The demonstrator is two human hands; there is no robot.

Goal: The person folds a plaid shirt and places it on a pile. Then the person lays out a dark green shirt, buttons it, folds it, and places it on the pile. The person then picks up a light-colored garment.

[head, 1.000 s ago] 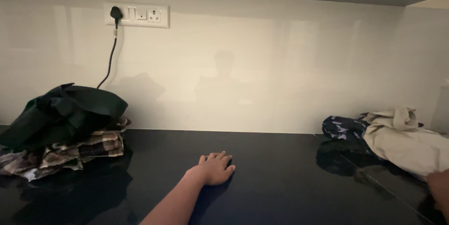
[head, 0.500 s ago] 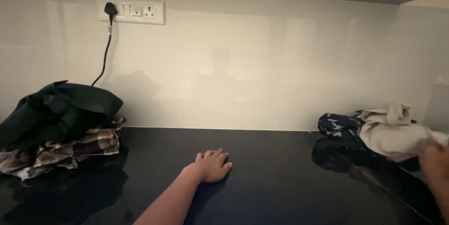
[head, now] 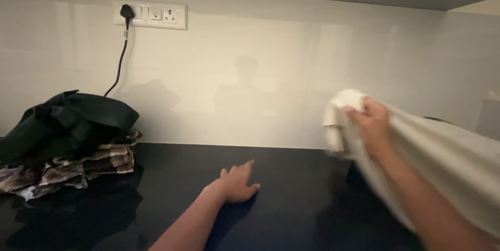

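Head view shows the right hand (head: 371, 124) now raised above the glossy black countertop (head: 291, 178), fingers closed in a fist around a bunched corner of a cream-white cloth garment (head: 448, 152); half a second ago that hand was only at the frame's right edge, touching the same garment where it lay in a heap at the right end of the counter. The garment now hangs in the air from the grip, its top corner blurred with motion, and drapes down and to the right across the forearm, hiding the dark patterned fabric that showed beside it before. The left hand (head: 238, 183) stays where it was, palm down and flat on the countertop near the middle, fingers spread open and holding nothing. At the left end of the counter a dark green crumpled cloth (head: 67, 123) lies on top of a brown-and-cream checked fabric (head: 78, 165), in the same spot as earlier, well apart from both hands. On the pale glossy wall (head: 271, 68) behind, a white switch-and-socket plate (head: 150, 15) carries a black plug (head: 126, 11) whose black cord (head: 119, 66) runs down behind the green cloth.
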